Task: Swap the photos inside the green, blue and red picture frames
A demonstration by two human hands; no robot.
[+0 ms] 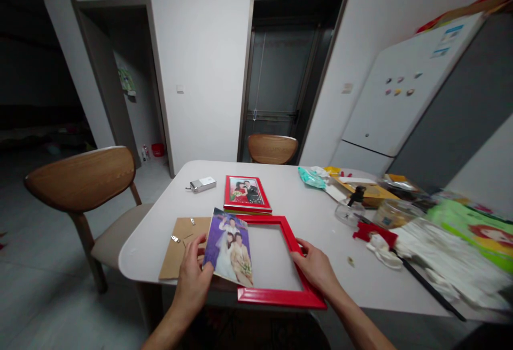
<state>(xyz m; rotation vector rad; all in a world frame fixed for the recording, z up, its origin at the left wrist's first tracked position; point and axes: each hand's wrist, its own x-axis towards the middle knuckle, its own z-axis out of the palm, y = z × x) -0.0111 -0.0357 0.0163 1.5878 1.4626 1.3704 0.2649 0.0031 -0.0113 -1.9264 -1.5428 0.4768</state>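
My left hand (195, 270) grips a wedding photo (229, 254) by its left edge, thumb in front and fingers behind. The photo is tilted and overlaps the left side of an empty red picture frame (280, 297). On the frame's right side my right hand (315, 265) is closed around the rail. Left of the photo lies a brown backing board (170, 259) with small metal clips on it, partly hidden by my left hand. Beyond the red frame rests another red-framed photo (247, 194), flat on the white table (328, 243).
A silver box (202, 184) sits near the table's far left. Crowding the right side are a teal packet (311, 177), a clear plastic container (395, 212), white cloth (436, 259), a black stick-like handle (430, 288) and a green bag (476, 232). Wooden chairs (86, 179) stand left and behind.
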